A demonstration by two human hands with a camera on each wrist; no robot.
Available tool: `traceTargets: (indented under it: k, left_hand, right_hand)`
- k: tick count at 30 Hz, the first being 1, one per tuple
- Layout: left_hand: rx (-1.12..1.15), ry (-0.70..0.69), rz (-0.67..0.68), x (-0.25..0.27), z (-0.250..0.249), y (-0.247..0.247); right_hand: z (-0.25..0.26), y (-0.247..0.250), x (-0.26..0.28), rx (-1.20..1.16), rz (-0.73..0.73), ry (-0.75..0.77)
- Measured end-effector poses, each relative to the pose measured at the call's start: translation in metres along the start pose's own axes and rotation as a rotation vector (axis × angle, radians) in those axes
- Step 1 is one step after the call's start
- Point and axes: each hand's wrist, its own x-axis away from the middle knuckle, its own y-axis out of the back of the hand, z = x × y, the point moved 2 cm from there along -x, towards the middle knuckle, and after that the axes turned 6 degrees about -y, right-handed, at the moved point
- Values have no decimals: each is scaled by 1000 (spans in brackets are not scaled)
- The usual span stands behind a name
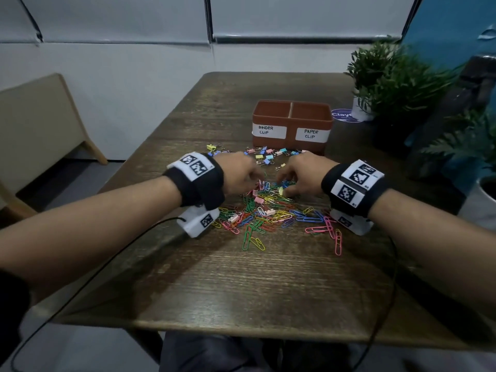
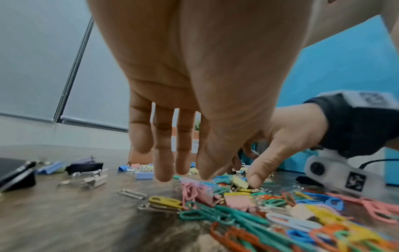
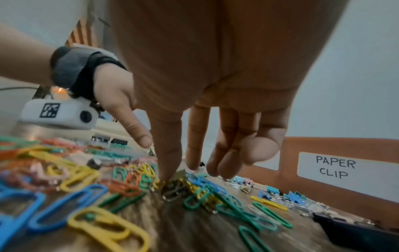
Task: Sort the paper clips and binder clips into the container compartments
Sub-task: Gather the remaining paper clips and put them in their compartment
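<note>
From the head camera, both my forearms reach forward over the wooden table [image 1: 241,291], palms down. My left hand [image 1: 240,174] and my right hand [image 1: 302,174] hang close together above the far part of the pile of coloured paper clips [image 1: 268,213]. Beyond my hands lie the small binder clips [image 1: 264,157], just in front of the brown container [image 1: 291,124]; its left compartment has the label BINDER CLIP, its right one PAPER CLIP.

From the left wrist camera, my left hand [image 2: 194,85] points down, its fingers [image 2: 164,153] straight and a little apart. The tips are just above a pink binder clip [image 2: 205,196]; I cannot tell if they touch it. My right hand [image 2: 287,136] is beside, its thumb down at a yellow binder clip [image 2: 239,181].

From the right wrist camera, my right hand [image 3: 215,68] hangs down with its thumb on a gold-coloured binder clip [image 3: 180,174] in the pile; the other fingers [image 3: 226,150] are loosely bent and apart. I cannot tell if the clip is really pinched
</note>
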Motion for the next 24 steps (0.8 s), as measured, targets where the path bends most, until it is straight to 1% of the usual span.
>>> traceTargets:
  k: [2,4,7,9,11,14,17,20,22,24]
  left_hand:
    - [25,-34,39,-11,-4,-3]
    - [26,-60,45,-14,-9,-1]
    - [74,-128,-6,-12,-15,-3]
    - [140,-201,30,-8,-19,-9]
    - [151,-253,48,-5,-22,-13]
    - [118,-306,36,-1,-22,-12]
    - [83,-347,34,4,-24,-14]
    - [2,-351,56,7,-30,-15]
    - [-40,-354,48,10,-35,-15]
    - [-73,-346,22,12,-40,-15]
  right_hand:
    - [3,-2,-2,54,-13,-5]
    - [3,-1,-2,40,-34,-28]
    - [-7,4,1,-93,-82,-81]
    - [-16,10,2,-207,-115,-106]
    - [-21,16,3,-257,-125,-134]
    - [-25,26,-2,-295,-136,-159]
    - [-22,34,-14,-279,-150,-155]
    - [-12,38,-30,-291,-133,-145]
    - [-4,37,-44,-285,-113,-133]
    - [4,34,-59,-217,-105,-118]
